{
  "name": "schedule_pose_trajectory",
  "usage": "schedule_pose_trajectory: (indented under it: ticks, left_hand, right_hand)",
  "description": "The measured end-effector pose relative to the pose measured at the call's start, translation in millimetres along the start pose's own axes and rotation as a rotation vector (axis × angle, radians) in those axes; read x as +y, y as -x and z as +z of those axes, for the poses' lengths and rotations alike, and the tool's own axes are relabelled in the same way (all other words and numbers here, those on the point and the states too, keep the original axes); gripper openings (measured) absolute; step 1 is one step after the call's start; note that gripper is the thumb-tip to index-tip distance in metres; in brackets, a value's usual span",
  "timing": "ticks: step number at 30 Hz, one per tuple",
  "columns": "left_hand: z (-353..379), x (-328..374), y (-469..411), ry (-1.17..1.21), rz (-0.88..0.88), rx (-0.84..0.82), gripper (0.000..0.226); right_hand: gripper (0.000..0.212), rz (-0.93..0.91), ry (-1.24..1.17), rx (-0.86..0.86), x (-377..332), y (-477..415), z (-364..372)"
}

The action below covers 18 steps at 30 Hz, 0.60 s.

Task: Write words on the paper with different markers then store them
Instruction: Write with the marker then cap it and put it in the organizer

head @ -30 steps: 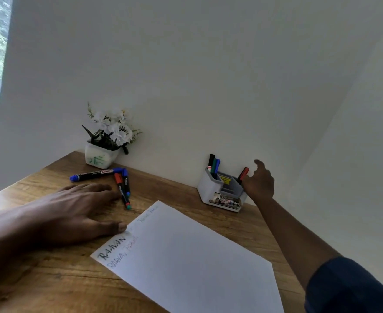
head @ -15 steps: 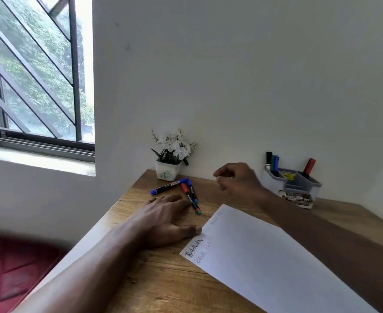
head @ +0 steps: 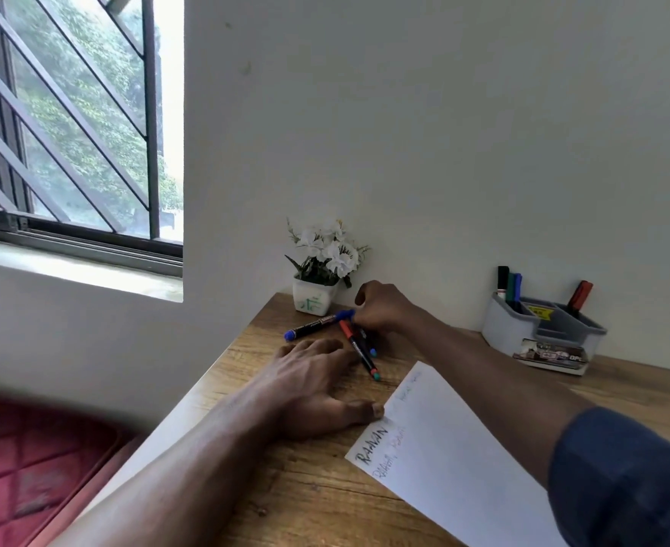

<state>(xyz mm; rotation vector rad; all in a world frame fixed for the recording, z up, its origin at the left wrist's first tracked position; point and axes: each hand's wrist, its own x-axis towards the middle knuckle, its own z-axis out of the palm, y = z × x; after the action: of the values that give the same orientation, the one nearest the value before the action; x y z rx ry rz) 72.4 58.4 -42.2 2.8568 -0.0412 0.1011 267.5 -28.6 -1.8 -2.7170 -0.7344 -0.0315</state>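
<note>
Your left hand lies flat on the desk, fingers spread, thumb touching the paper corner. Your right hand curls over three loose markers beside the flower pot; whether it grips one cannot be determined. Other markers stand in the organizer.

Home study corner, wooden bench against white wall, barred window, potted flowers, desk organiser
</note>
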Motion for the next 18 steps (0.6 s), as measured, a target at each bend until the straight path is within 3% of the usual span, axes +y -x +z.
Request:
schedule_pose_trajectory:
  ticks: [6, 11, 14, 18]
  left_hand:
    - [-2, 3, 1, 0.003, -0.001, 0.001, 0.091]
    - [-3, 3, 1, 0.024, -0.004, 0.0, 0.092]
    - [-3, 2, 0, 0.019, 0.001, 0.01, 0.092]
    - [-4, 2, 0, 0.029, 0.012, -0.008, 0.092]
  right_hand:
    - [0.052, 0.054, 0.014, -0.019, 0, 1, -11]
    - [0.03, 0.048, -0.075, 0.099, 8, 9, -15]
    - [0.021, -0.079, -0.165, 0.27, 17, 32, -40]
    - [0.014, -0.411, -0.139, 0.461, 34, 91, -73]
